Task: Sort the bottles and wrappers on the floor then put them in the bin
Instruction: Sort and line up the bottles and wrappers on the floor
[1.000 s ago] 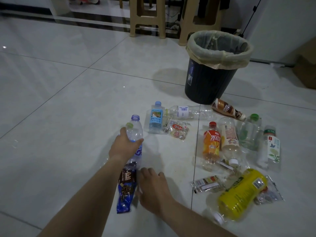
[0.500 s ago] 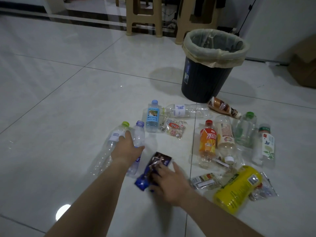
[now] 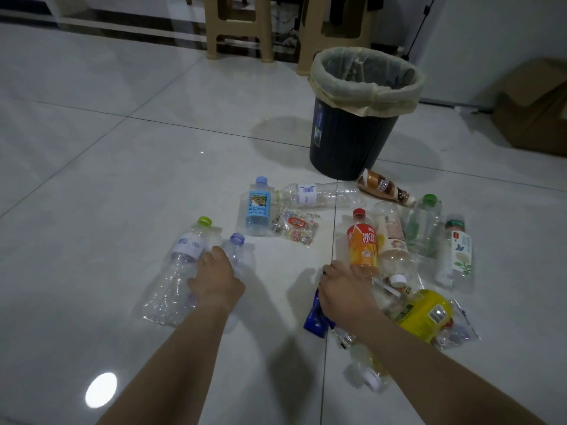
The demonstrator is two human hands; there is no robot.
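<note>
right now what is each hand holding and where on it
Left hand grips the purple-capped bottle round its upper body, just below the neck. Right hand holds the blue wrapper by its top end.

Both bare forearms reach forward and down, well apart, the left hand palm-down with fingers curled over a clear bottle, the right hand palm-down, fingers bent, gripping a blue wrapper.
</note>
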